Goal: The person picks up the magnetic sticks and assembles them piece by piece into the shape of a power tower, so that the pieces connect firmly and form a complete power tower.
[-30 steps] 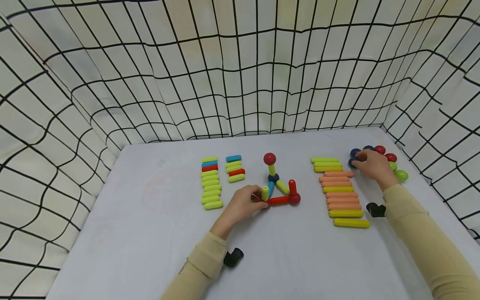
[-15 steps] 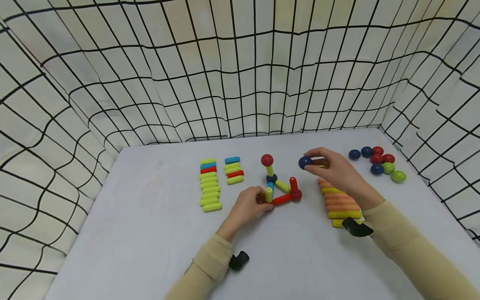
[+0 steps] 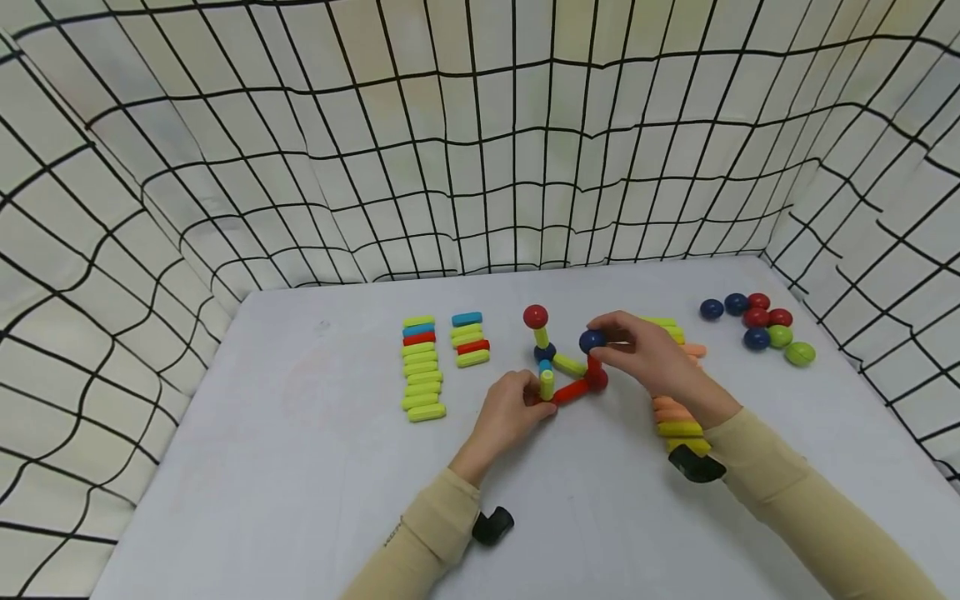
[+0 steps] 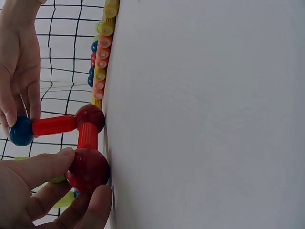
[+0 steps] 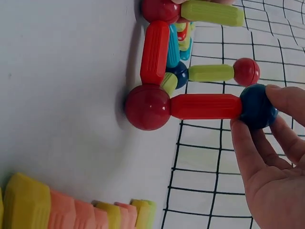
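Note:
A small frame of coloured rods and balls stands on the table. My left hand (image 3: pixel 513 410) grips its near-left red ball (image 4: pixel 88 169), from which a light-green rod (image 3: pixel 547 384) rises. A red rod (image 3: pixel 572 391) runs from there to a second red ball (image 5: pixel 147 107). On that ball stands an upright red rod (image 5: pixel 206 106). My right hand (image 3: pixel 645 354) pinches a dark blue ball (image 5: pixel 258 107) right at the top end of this rod. Farther back, a blue ball (image 3: pixel 545 352) bears a green rod (image 3: pixel 541 337) topped by a red ball (image 3: pixel 536 317).
Short rods (image 3: pixel 422 367) lie in two columns left of the frame. Longer yellow and orange rods (image 3: pixel 678 427) lie to the right, partly behind my right hand. Several loose balls (image 3: pixel 756 317) sit at the far right. Black netting (image 3: pixel 480 167) over white cloth surrounds the table.
My right hand has picked a dark blue ball from the group at the right and carried it left to the upright red rod. The left hand has kept its grip, shifting slightly right.

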The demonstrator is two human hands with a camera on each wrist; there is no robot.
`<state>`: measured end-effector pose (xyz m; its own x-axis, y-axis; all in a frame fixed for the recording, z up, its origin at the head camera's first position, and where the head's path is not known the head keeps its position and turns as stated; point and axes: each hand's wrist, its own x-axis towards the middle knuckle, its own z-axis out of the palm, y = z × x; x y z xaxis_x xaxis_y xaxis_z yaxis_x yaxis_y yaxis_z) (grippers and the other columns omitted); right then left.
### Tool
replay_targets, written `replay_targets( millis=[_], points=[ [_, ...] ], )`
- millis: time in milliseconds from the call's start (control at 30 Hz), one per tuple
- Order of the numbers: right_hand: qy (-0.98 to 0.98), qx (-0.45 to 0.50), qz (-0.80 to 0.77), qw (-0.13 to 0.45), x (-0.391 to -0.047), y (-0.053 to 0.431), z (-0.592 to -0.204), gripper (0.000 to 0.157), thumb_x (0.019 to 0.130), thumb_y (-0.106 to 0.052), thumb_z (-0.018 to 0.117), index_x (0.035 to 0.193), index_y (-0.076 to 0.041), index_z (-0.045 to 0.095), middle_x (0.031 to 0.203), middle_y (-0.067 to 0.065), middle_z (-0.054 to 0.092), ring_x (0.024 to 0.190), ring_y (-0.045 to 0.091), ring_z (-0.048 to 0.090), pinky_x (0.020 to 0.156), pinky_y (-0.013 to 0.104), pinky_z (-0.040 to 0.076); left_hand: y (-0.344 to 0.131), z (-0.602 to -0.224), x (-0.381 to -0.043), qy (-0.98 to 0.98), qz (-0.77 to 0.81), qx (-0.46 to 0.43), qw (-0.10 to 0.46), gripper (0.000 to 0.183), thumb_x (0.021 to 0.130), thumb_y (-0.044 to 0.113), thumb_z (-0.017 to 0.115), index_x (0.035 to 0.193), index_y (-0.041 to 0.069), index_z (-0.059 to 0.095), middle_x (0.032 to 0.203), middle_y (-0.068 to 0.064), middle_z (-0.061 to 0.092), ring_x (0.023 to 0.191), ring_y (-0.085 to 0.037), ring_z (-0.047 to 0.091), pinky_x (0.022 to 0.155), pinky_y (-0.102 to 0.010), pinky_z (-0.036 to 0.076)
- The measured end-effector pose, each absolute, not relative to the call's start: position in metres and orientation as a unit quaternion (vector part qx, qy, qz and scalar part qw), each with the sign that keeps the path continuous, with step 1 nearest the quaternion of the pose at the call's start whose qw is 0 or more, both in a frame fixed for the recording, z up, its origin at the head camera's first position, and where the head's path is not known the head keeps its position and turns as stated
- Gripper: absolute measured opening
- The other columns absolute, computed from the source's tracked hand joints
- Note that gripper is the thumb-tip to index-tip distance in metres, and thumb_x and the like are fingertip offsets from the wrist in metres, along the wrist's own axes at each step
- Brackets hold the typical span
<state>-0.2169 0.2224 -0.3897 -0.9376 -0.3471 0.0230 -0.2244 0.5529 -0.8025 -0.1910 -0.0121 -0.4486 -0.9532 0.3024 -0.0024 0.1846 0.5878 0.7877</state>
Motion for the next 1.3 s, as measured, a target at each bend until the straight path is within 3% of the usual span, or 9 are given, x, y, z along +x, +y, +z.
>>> replay_targets(
  millis=[267,467,600,733,933,1133,1300],
  points=[
    [0.862,-0.128,-0.480,0.103,-0.220,0.234,-0.395,0.046,0.093,-0.033,0.068,0.132,-0.012,0.054,0.128,0.007,0.058,0.122,0.027,0.054,0.098,0.045,0.049,-0.011,-0.451,-0.192,0.883,0.445,0.134,0.068,0.024,0.085,0.016,0.077,0.102,0.005,0.066,0.087,-0.003,0.055,0.082,-0.017,0.050,0.068,-0.024,0.044],
    [0.853,-0.125,-0.493,0.114,-0.217,0.236,-0.393,0.050,0.093,-0.034,0.068,0.135,-0.011,0.052,0.131,0.008,0.056,0.124,0.028,0.053,0.099,0.046,0.048,-0.019,-0.444,-0.198,0.876,0.434,0.159,0.140,0.029,0.088,0.008,0.071,0.115,0.003,0.062,0.100,-0.006,0.060,0.093,-0.019,0.056,0.080,-0.030,0.052],
    [0.854,-0.106,-0.498,0.104,-0.215,0.246,-0.392,0.052,0.094,-0.040,0.064,0.136,-0.012,0.051,0.136,0.008,0.053,0.125,0.028,0.052,0.101,0.048,0.045,-0.028,-0.434,-0.206,0.866,0.433,0.176,0.176,0.033,0.090,0.000,0.062,0.123,0.003,0.059,0.110,-0.008,0.063,0.102,-0.022,0.059,0.088,-0.035,0.053],
    [0.880,-0.050,-0.469,0.065,-0.214,0.274,-0.393,0.055,0.099,-0.044,0.053,0.141,-0.009,0.046,0.142,0.015,0.047,0.127,0.034,0.047,0.103,0.054,0.041,-0.032,-0.428,-0.211,0.859,0.426,0.209,0.191,0.026,0.091,0.008,0.067,0.117,0.006,0.064,0.107,-0.006,0.065,0.100,-0.022,0.061,0.082,-0.033,0.053],
    [0.970,0.036,-0.237,-0.032,-0.227,0.336,-0.407,0.047,0.099,-0.015,0.053,0.137,0.010,0.043,0.135,0.034,0.043,0.120,0.052,0.041,0.098,0.065,0.038,-0.030,-0.432,-0.212,0.859,0.415,0.231,0.192,0.017,0.091,0.019,0.070,0.107,0.011,0.067,0.098,0.000,0.065,0.093,-0.017,0.062,0.075,-0.027,0.052],
    [0.991,0.070,-0.118,0.002,-0.228,0.375,-0.422,0.045,0.092,-0.005,0.054,0.132,0.014,0.045,0.127,0.041,0.039,0.103,0.058,0.039,0.088,0.068,0.041,-0.032,-0.430,-0.209,0.847,0.430,0.227,0.215,0.022,0.094,0.012,0.064,0.115,0.008,0.066,0.103,-0.001,0.067,0.092,-0.016,0.062,0.073,-0.027,0.053],
    [0.990,0.076,-0.123,-0.001,-0.227,0.383,-0.428,0.043,0.091,-0.003,0.054,0.130,0.014,0.046,0.123,0.042,0.033,0.101,0.057,0.041,0.087,0.067,0.042,-0.036,-0.426,-0.215,0.865,0.465,0.134,0.134,0.021,0.095,0.016,0.062,0.114,0.007,0.058,0.106,-0.007,0.062,0.097,-0.023,0.058,0.080,-0.034,0.053]
  ],
)
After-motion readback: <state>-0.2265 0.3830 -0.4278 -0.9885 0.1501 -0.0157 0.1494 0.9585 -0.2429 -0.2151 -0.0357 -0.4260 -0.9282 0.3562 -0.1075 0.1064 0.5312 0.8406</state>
